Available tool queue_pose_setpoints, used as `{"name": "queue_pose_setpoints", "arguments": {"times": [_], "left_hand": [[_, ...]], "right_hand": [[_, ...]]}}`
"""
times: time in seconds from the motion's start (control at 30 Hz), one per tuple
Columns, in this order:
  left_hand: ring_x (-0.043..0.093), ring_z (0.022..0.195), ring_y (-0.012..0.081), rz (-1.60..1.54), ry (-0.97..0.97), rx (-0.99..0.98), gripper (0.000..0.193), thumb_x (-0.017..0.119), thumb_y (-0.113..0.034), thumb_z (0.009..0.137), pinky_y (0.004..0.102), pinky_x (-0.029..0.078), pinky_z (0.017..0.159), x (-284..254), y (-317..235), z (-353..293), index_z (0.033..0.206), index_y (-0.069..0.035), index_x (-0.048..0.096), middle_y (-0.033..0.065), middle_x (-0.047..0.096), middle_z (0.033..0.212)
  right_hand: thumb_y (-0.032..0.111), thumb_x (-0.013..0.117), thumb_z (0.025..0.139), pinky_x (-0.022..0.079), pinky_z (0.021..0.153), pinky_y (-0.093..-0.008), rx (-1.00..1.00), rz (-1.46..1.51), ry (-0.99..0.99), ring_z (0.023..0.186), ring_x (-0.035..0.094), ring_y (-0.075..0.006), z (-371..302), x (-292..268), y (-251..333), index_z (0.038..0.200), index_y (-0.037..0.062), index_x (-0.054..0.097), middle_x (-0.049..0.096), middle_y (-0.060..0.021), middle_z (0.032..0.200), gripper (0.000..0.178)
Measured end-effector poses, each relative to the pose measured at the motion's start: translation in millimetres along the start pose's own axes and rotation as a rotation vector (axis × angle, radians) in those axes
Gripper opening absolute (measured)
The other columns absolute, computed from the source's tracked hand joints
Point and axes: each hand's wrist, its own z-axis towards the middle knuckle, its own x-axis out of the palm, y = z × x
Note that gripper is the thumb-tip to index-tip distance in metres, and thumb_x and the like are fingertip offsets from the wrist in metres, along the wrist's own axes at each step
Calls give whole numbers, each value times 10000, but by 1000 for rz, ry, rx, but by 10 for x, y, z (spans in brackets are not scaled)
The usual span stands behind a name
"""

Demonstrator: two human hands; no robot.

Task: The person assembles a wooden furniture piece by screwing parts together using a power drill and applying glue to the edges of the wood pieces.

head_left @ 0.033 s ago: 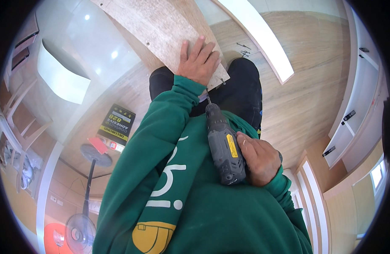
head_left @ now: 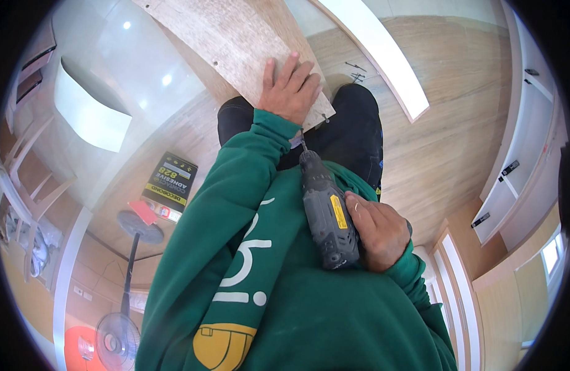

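Observation:
My left hand (head_left: 290, 91) lies flat on a pale wooden board (head_left: 226, 43), fingers spread near its close end. The board reaches away toward the upper left, over my knees. My right hand (head_left: 382, 232) is wrapped round a dark grey cordless drill (head_left: 328, 216) with a yellow label. The drill points away from me, and its bit (head_left: 303, 143) meets the board's near edge just below my left wrist. A screw (head_left: 326, 117) sticks out at the board's near right corner. Another screw head (head_left: 216, 63) shows farther along the left edge. The drill's handle and trigger are mostly hidden.
Several loose screws (head_left: 357, 77) lie on the wood floor beyond my right knee, beside a long white panel (head_left: 384, 59). At left are a curved white sheet (head_left: 90, 111), a black and yellow can (head_left: 172, 179), a standing fan (head_left: 117, 334) and a wooden chair (head_left: 34, 185).

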Motion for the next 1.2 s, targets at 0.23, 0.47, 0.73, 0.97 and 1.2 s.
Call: {"name": "queue_pose_setpoints", "arguments": {"times": [0.23, 0.47, 0.73, 0.97, 1.2], "left_hand": [[430, 1338, 244, 5, -24, 2, 210, 698, -240, 848, 550, 248, 1109, 10, -13, -11, 1047, -180, 672, -10, 584, 1258], [427, 1336, 246, 1, 7, -1, 222, 695, -242, 851, 554, 248, 1109, 15, 9, 20, 1062, -178, 668, -7, 579, 1266], [427, 1333, 252, -3, 19, -7, 230, 689, -241, 858, 561, 242, 1108, 27, 9, 6, 1077, -173, 670, 1, 580, 1263], [425, 1335, 257, -20, 16, -5, 229, 701, -240, 848, 565, 257, 1103, 7, 15, 7, 1063, -169, 669, 4, 579, 1263], [422, 1340, 254, -17, -5, 0, 216, 705, -238, 844, 565, 258, 1105, 25, 23, 26, 1045, -170, 665, -2, 577, 1266]], "right_hand": [[31, 621, 746, 539, 734, -372, 74, 44, 6, 818, 667, -288, 7, -27, 15, 1134, -44, 616, 686, -175, 1078, 395], [33, 611, 757, 538, 727, -354, 51, -4, 27, 814, 663, -268, 58, -20, 4, 1140, -17, 622, 683, -159, 1086, 386], [82, 574, 798, 513, 671, -344, 100, -60, 118, 755, 624, -240, 169, -60, 103, 1293, -1, 552, 629, -100, 1023, 503], [89, 567, 801, 503, 646, -347, 156, -59, 225, 718, 602, -230, 237, -135, 173, 1350, -3, 508, 549, -95, 921, 560], [80, 564, 800, 502, 642, -362, 168, -54, 229, 730, 600, -238, 247, -117, 221, 1360, 1, 501, 530, -102, 911, 568]]}}
